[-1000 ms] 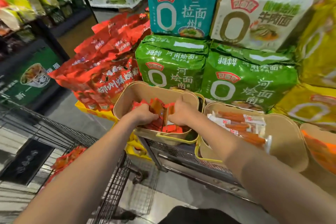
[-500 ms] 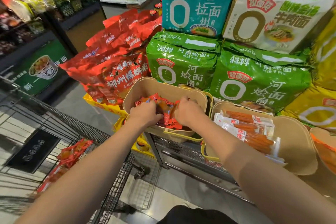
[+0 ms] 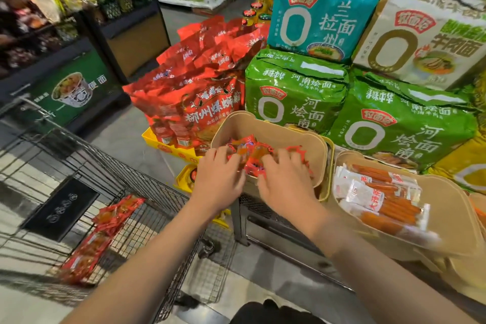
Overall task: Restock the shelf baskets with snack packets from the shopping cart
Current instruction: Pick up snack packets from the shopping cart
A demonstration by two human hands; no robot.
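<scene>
A tan shelf basket holds a heap of small red snack packets. My left hand hovers over the basket's near left edge with fingers spread and straight, fingertips touching the packets. My right hand lies beside it over the near rim, fingers extended onto the packets. Neither hand grips anything. Down at the left, the wire shopping cart still carries more red snack packets along its floor.
A second tan basket to the right holds orange sausage sticks in clear wrappers. Behind the baskets stand large green, teal and white noodle multipacks and red noodle bags. A dark shelf unit lines the aisle at left.
Both hands have let go of the red packets and opened, drawing back toward the basket's near rim. The view has swung right and down slightly.
</scene>
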